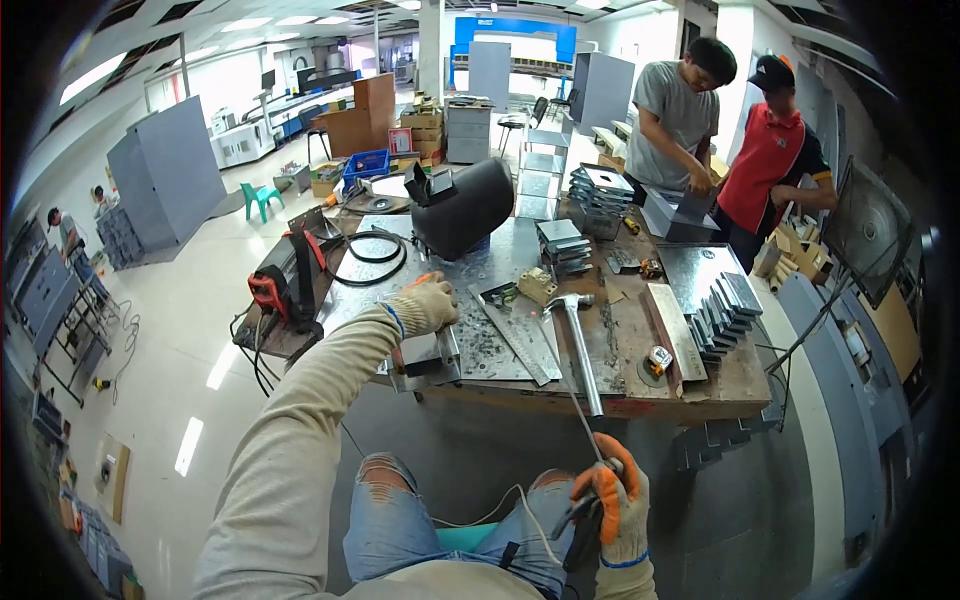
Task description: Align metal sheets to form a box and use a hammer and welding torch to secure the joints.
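My left hand [428, 304], in a cream work glove, is closed over the upper edge of a bent sheet-metal piece [436, 366] at the table's front edge. Low on the right, my gloved right hand [624, 510] grips a dark electrode holder [576, 524]. A long thin welding rod [582, 408] slants up from that hand toward the tabletop. Right of the bent piece lie a steel ruler [514, 338] and a claw hammer [581, 350], its handle toward me. A black welding helmet [468, 214] sits beyond my left hand.
A red and black welding machine [290, 272] stands left of the work table [540, 400], near coiled black cable [372, 262]. Stacked metal brackets [722, 316] and a tape measure [658, 360] occupy the right side. Two people [680, 115] stand beyond, one handling a grey metal box [680, 216].
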### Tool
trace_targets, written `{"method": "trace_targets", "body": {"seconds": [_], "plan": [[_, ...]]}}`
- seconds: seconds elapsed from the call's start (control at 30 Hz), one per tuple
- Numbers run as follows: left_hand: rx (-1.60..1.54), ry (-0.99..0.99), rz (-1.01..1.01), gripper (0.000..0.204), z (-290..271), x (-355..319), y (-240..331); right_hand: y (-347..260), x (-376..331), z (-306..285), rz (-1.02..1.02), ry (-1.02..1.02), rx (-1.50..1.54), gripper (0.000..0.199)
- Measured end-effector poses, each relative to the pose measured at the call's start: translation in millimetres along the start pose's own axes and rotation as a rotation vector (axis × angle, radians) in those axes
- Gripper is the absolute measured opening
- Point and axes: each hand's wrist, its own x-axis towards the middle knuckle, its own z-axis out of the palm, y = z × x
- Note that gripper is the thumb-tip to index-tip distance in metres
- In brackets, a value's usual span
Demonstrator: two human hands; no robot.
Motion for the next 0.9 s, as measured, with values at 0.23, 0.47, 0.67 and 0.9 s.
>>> {"method": "trace_targets", "body": {"seconds": [0.23, 0.47, 0.67, 0.9], "plan": [[-0.763, 0.706, -0.580, 0.037, -72.4, -89.2, 72.4, -42.7, 69.1, 64.0, -0.023, -0.250, -0.078, 0.046], [-2.547, 0.618, -0.103, 0.038, -67.5, -149.1, 229.0, -46.3, 143.3, 132.5, -0.089, -0.469, -0.577, 0.041], [-2.537, 0.687, -0.212, 0.033, -52.2, -150.1, 226.0, -39.7, 160.1, 168.9, -0.013, -0.481, -0.841, 0.047], [-2.620, 0.737, -0.123, 0.031, -36.6, -140.0, 213.9, -25.0, 178.7, 179.4, 0.074, -0.472, -0.857, 0.045]]}}
